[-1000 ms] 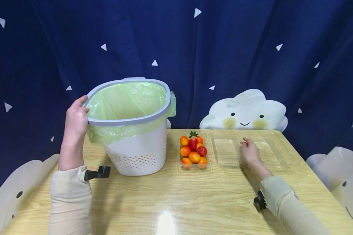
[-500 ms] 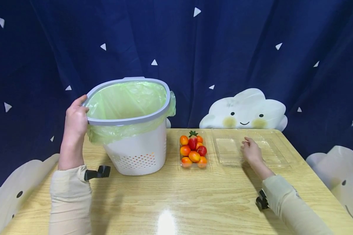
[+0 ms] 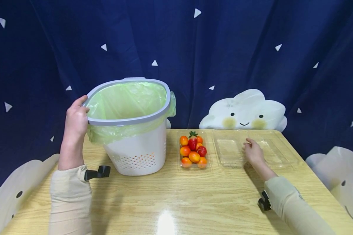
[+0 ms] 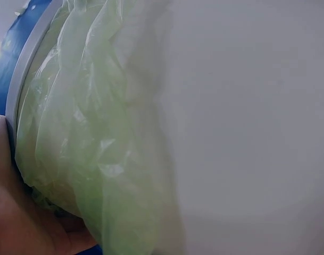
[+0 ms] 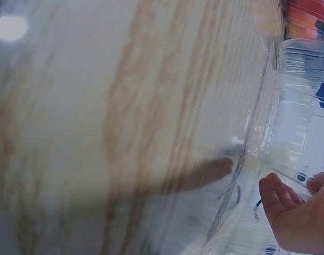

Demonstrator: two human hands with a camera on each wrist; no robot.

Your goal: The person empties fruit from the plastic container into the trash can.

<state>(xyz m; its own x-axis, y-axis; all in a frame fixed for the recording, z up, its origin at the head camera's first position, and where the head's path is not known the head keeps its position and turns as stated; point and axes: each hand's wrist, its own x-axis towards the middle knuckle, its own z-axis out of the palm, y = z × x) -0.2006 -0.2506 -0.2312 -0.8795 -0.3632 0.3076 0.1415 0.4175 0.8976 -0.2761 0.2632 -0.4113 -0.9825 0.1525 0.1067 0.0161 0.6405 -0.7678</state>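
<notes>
My left hand grips the grey-blue rim of a white wastebasket, with the thumb side over the edge. A pale green bin liner lines the basket and folds out over its rim; in the left wrist view it hangs close beside the hand. To the right, my right hand pinches the near inner edge of a clear plastic box. Its curled fingers show at that edge in the right wrist view. The contact itself is partly hidden and hard to make out through the clear plastic.
Between basket and clear box stands another clear box with several orange and red fruits and a strawberry. More clear plastic lies right of my right hand. A wooden table carries everything, with a blue curtain behind.
My right hand has shifted slightly to the right, and the clear plastic box beside it has slid a little the same way. The left hand and the wastebasket have stayed still.
</notes>
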